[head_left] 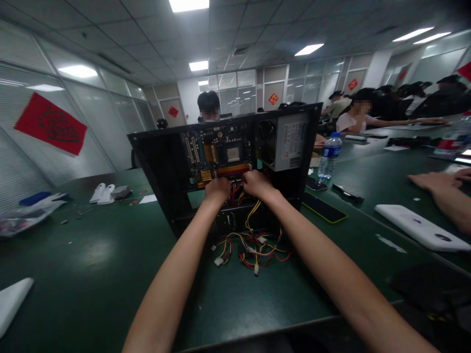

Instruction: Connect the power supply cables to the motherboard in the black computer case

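An open black computer case point(158, 169) stands on the table in front of me, its inside facing me. My left hand point(218, 190) is inside it at the lower edge of the motherboard point(217, 152), fingers curled in beside a bundle of red and yellow power cables point(235, 195). From the other side of the bundle, my right hand point(256, 183) is closed on the cables; its fingertips are partly hidden. A silver power supply point(290, 143) sits at the case's upper right. Loose cables with white connectors point(256, 269) spill over the front onto the table.
Right of the case are a water bottle point(330, 156), a dark mat with a green edge point(324, 207) and a white device point(419, 228). Another person's hands point(437, 189) rest at far right. White objects point(103, 193) and a plastic bag point(29, 215) lie at left on the green table point(110, 274).
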`<state>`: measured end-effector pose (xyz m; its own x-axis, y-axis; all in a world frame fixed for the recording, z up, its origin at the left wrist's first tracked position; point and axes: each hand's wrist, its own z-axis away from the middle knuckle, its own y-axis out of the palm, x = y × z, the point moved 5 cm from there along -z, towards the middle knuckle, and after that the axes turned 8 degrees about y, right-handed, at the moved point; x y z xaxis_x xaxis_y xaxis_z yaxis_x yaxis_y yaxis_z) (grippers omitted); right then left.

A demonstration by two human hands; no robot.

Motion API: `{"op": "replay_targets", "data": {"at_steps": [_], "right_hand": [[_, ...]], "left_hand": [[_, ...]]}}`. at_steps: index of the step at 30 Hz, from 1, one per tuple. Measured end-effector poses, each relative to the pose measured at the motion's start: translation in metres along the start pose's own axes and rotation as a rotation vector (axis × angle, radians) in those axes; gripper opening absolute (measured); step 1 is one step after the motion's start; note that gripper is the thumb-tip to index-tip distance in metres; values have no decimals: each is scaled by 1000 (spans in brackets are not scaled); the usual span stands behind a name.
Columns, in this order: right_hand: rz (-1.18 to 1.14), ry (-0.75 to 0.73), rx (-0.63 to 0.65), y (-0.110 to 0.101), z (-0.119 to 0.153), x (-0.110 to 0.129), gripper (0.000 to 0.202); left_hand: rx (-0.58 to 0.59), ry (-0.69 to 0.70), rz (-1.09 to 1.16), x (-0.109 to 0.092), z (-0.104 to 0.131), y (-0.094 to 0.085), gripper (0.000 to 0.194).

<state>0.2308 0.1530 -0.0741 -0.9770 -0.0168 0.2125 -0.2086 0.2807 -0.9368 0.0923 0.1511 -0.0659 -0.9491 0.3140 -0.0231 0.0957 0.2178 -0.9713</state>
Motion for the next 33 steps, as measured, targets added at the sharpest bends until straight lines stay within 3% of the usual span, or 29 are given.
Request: {"op": "replay_targets", "data": {"at_steps": [10,13,16,20,23,27,30,33], "right_hand": [[-9,-74,-68,-7,6,4,31],[14,-189,-132,-21,14,19,29],[-93,-420,-308,-61,36,38,25],[-524,-674,-819,-141,91,30,28],[-877,-629,-1152,-180,123,-6,25],[-1249,-459,-1433,-193,121,-65,28],[-1427,-208,-1449,-179,81,-108,31],[-1497,139,-1174,-140,30,-137,35]], "left_hand": [[-57,25,13,8,8,-1,42],[-99,44,-1,6,13,-5,42],[-142,63,-34,1,19,-11,41],[-181,138,-85,-5,25,-14,41],[-171,173,-49,-4,26,-12,36],[-131,179,-6,-4,27,-11,33],[-117,190,-47,-6,30,-13,35],[-100,182,-94,-9,34,-14,35]]}}
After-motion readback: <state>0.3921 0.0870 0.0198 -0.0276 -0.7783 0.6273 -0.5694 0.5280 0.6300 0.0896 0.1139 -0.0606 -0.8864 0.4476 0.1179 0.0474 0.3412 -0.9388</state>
